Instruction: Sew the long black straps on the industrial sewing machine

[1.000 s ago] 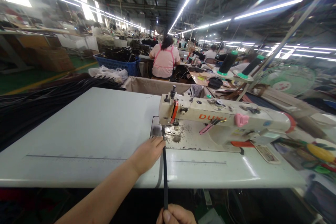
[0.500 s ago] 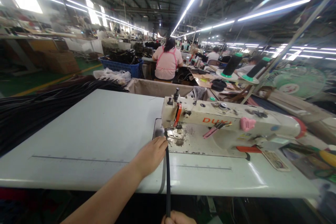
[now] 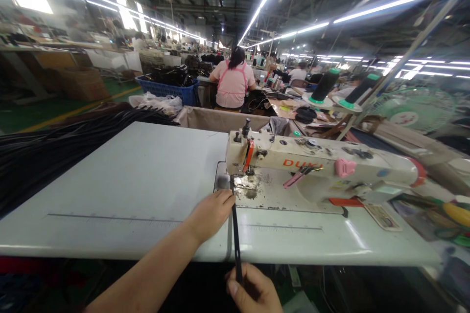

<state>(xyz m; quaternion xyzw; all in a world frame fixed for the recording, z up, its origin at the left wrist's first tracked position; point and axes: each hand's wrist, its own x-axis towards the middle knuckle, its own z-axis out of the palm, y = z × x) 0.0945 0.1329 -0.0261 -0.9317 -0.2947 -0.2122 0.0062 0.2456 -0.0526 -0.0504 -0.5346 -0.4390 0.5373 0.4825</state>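
A narrow black strap [image 3: 236,232] runs from under the presser foot of a sewing machine [image 3: 286,166] down over the table's front edge. Just in front of the needle area, my left hand [image 3: 215,210] has its fingers pressed together on the strap. Below the edge, my right hand [image 3: 253,286] pinches the strap between thumb and fingers. The strap is taut between both hands, with a small light mark near the right one. My left fingertips partly hide where it enters the machine.
Many black straps [image 3: 55,156] lie heaped left of the white table [image 3: 154,171]. Pink-handled tweezers [image 3: 293,178] rest against the machine. Thread cones [image 3: 325,85] stand behind it. A person in a pink apron [image 3: 233,80] sits ahead, beside a blue basket [image 3: 172,90].
My right hand has come up and farther into view, still gripping the strap. My left hand stays at nearly the same spot by the needle. The view has shifted slightly.
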